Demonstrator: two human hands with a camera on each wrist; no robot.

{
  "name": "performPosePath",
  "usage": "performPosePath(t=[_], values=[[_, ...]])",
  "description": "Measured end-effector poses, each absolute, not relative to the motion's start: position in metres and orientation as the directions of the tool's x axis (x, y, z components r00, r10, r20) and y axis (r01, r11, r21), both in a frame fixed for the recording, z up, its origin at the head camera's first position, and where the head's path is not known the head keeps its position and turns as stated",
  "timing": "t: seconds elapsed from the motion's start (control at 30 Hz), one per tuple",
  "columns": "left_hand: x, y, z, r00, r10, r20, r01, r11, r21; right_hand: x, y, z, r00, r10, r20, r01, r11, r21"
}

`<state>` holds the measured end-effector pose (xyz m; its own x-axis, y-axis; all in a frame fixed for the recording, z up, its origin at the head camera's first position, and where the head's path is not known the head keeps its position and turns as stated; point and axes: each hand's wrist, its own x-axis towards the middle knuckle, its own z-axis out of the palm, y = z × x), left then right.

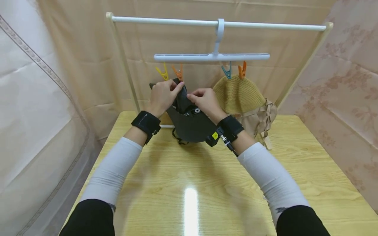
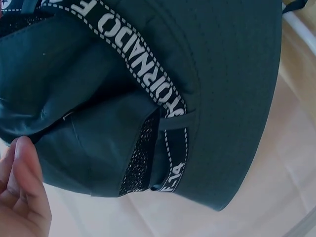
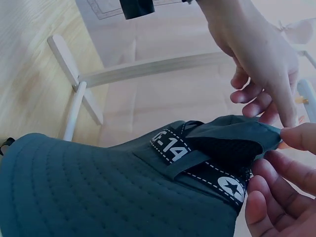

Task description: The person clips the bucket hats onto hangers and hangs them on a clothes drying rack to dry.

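A dark green-grey brimmed hat [image 1: 192, 128] hangs crown up beneath the left half of a clip hanger [image 1: 189, 58]. Its black band [image 2: 143, 64] carries white lettering, and the brim [image 3: 98, 187] spreads toward the table. My left hand [image 1: 162, 95] pinches the crown's top, right by an orange clip [image 1: 178, 73]; a yellow clip [image 1: 163, 72] is just left of it. Lower on the right side of the crown, my right hand [image 1: 208, 103] pinches the fabric between thumb and fingers. The right wrist view has both hands close together at the crown, the thumb [image 3: 301, 137] on its edge.
A straw hat [image 1: 239, 93] with a beige ribboned brim [image 1: 262, 118] hangs at right from a blue clip [image 1: 227, 72] and an orange clip [image 1: 242, 70]. The hanger hooks over a white rail [image 1: 177, 21] of a frame standing on the wooden table [image 1: 159, 190]. Curtains surround it.
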<state>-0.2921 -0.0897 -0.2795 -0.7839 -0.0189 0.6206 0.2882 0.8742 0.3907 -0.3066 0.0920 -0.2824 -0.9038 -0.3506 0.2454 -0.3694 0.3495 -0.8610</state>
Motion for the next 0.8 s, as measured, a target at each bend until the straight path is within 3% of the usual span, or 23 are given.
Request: performPosePath(t=[0.47, 0.8], values=[[-0.286, -0.095, -0.298, -0.774, -0.038, 0.632, 0.307, 0.850, 0.427, -0.302, 0.104, -0.292, -0.882, -0.369, 0.292, -0.411, 0.302, -0.860], [-0.280, -0.095, -0.302, -0.767, -0.032, 0.640, 0.316, 0.850, 0.421, -0.304, 0.111, -0.297, -0.870, -0.410, 0.274, -0.434, 0.374, -0.820]])
